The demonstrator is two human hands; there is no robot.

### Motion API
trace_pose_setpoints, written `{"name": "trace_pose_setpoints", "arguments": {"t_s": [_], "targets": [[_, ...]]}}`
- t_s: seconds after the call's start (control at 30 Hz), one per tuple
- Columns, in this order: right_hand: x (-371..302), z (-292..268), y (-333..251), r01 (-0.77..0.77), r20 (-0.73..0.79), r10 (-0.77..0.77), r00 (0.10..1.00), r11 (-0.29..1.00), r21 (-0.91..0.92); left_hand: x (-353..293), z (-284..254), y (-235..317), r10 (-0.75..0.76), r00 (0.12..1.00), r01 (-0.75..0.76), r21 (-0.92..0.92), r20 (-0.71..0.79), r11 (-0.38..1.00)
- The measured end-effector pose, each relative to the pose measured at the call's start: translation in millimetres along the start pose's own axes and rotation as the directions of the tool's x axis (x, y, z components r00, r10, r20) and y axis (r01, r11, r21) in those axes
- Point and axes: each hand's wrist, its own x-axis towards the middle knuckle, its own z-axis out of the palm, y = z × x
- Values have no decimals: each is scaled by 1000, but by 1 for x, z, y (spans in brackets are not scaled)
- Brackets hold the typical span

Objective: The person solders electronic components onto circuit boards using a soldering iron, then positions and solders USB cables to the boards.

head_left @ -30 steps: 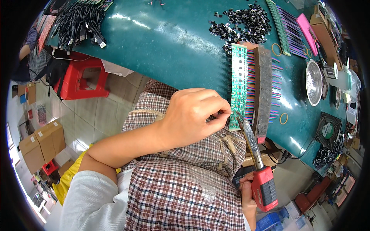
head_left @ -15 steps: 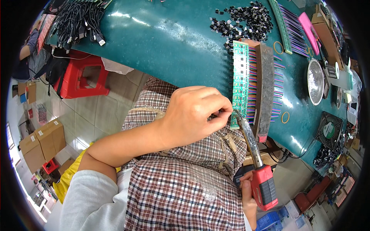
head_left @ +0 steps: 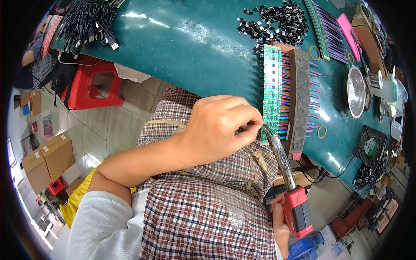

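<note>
My left hand [head_left: 223,125] is closed in a pinch at the near left edge of a long green circuit board panel [head_left: 272,82]; what its fingertips hold is too hidden to name. My right hand [head_left: 280,219] grips a soldering iron [head_left: 296,211] by its red and black handle. The iron's tip meets the panel's near end, right beside my left fingertips. Thin coloured wires [head_left: 285,93] run from the panel under a dark, heavy-looking bar [head_left: 299,97] and stick out on its far side. Small black connectors line the panel's left edge.
A pile of small black connectors [head_left: 281,21] lies behind the panel. Black cables [head_left: 89,26] are heaped at the far left. To the right are another wired panel [head_left: 318,30], a metal bowl [head_left: 355,92], rubber bands [head_left: 321,131] and a fan [head_left: 370,146]. A red stool [head_left: 93,86] stands left.
Very little differs. The panel and bar sit slightly farther right in the picture, while both hands and the soldering iron keep nearly the same pose.
</note>
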Motion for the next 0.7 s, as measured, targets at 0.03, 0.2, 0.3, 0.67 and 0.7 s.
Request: {"name": "trace_pose_setpoints", "arguments": {"t_s": [0.03, 0.2, 0.3, 0.67, 0.7], "targets": [[0, 0, 0, 5, 0, -5, 1000, 1000, -3, 0, 0, 0, 3, 1000, -3, 2, -1, 1000], [-3, 2, 5, 55, -54, -58, 997, 998, -40, 1, 0, 0, 3, 1000, -3, -4, -4, 1000], [-2, 2, 2, 53, -65, -53, 996, 999, 7, 0, 1, 0, 3, 1000, -4, -7, -7, 1000], [-1, 1, 4, 19, -5, -20, 1000, 999, -26, 1, 2, 0, 14, 1000, -14, -4, -11, 1000], [-1, 1, 4, 26, -17, -26, 1000, 999, -41, 1, 1, 0, 14, 1000, -14, -3, -12, 1000]]}}
